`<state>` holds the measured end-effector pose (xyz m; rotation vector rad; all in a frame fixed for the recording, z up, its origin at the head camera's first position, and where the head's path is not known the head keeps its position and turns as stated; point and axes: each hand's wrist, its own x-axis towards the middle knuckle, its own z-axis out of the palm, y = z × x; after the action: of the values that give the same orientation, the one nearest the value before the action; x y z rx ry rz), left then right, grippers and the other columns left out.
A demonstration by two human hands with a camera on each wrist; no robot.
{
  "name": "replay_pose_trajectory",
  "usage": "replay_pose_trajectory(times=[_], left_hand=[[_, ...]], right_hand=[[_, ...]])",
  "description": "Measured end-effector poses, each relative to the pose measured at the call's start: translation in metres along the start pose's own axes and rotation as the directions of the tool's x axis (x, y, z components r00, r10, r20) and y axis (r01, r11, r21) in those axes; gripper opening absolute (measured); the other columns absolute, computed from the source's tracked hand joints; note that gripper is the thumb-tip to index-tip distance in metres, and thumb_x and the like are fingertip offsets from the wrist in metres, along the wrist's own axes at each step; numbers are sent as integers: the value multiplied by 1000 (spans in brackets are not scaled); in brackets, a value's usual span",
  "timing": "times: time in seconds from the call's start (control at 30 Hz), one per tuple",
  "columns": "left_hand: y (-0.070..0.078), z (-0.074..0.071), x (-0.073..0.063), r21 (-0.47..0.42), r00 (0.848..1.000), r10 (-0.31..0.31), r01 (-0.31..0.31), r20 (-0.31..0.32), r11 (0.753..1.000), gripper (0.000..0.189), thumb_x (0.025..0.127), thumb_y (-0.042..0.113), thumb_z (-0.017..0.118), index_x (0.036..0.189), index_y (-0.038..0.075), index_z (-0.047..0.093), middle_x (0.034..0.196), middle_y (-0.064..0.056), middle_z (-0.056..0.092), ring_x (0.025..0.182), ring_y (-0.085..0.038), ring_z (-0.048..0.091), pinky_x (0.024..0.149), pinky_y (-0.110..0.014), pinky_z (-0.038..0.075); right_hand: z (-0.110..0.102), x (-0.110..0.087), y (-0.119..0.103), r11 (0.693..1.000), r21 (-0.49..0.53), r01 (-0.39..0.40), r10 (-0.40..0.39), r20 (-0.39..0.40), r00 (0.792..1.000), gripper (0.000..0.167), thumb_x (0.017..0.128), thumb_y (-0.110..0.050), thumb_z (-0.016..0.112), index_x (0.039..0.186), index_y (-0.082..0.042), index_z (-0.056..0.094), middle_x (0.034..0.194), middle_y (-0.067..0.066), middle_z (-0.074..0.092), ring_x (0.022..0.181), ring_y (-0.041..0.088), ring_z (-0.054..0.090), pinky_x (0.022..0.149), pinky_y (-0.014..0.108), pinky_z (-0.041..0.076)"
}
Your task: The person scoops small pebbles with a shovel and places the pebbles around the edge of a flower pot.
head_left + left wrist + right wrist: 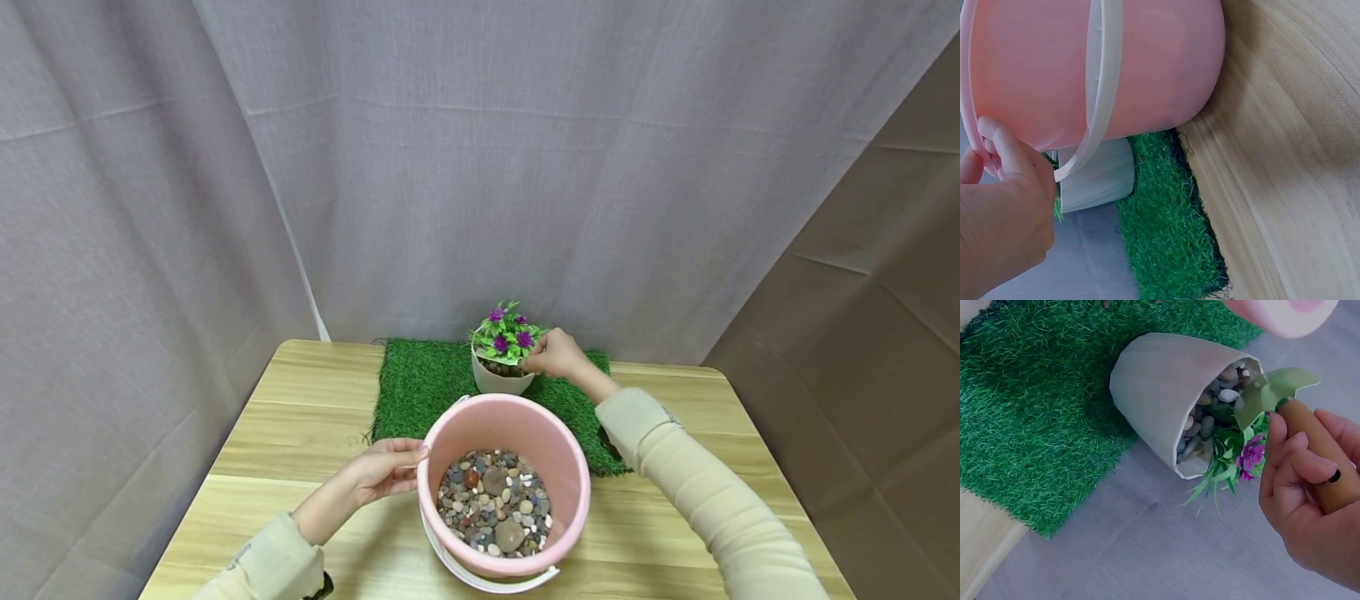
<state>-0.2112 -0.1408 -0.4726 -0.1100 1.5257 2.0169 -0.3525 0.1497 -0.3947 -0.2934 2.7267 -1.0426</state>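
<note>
My left hand (386, 468) pinches the left rim of a pink bucket (506, 414) between thumb and fingers. Pebbles (491, 500) of mixed colours and two larger flat stones cover the bucket's bottom. Behind it stands a white faceted flower pot (498, 384) holding a leafy plant with purple flowers (501, 342). In my right hand (557, 356) is a small hand trowel with a wooden handle (1313, 434) and a pale green blade (1272, 394). That blade reaches over the pot's mouth, beside the flowers. Grey and white pebbles (1194, 431) show inside the pot.
A green artificial grass mat (420, 383) lies under the pot, at the back of the wooden table (315, 433). The bucket's white handle (491, 583) hangs down at its front. Grey curtains (480, 208) surround the table's back and sides.
</note>
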Motion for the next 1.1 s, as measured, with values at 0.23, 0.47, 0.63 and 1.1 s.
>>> replay_pose_trajectory(times=[0.23, 0.47, 0.63, 1.1], left_hand=[[1, 0, -1, 1, 1000, 1, -1, -5, 1000, 22, 87, 15, 66, 105, 3, 60, 85, 1, 69, 78, -7, 67, 78, -20, 61], [1, 1, 0, 5, 1000, -5, 5, -4, 1000, 20, 88, 14, 66, 105, 4, 61, 84, 1, 70, 78, -7, 67, 77, -20, 61], [-1, -1, 1, -2, 1000, 10, -10, 16, 1000, 19, 89, 14, 64, 105, 5, 60, 86, 1, 68, 79, -7, 67, 78, -20, 61], [-3, -5, 1, -20, 994, 53, -52, 91, 998, 21, 91, 13, 61, 109, 2, 58, 92, 0, 68, 84, -9, 66, 82, -21, 60]], right_hand=[[-5, -1, 1, 997, 79, -15, 10, 60, 998, 19, 80, -12, 70, 76, 6, 67, 63, 11, 67, 39, 5, 41, 39, 17, 39], [-7, -4, 4, 995, 100, -12, 4, 73, 997, 19, 79, -13, 69, 77, 6, 68, 66, 15, 67, 38, 5, 37, 39, 17, 37], [-8, -7, 10, 996, 93, -7, -1, 91, 996, 17, 80, -14, 69, 77, 2, 71, 57, -1, 61, 41, 7, 38, 38, 18, 34], [-15, -30, 39, 977, 212, 36, -66, 138, 988, 22, 83, -16, 68, 86, 5, 69, 61, -1, 63, 40, 4, 32, 38, 17, 30]])
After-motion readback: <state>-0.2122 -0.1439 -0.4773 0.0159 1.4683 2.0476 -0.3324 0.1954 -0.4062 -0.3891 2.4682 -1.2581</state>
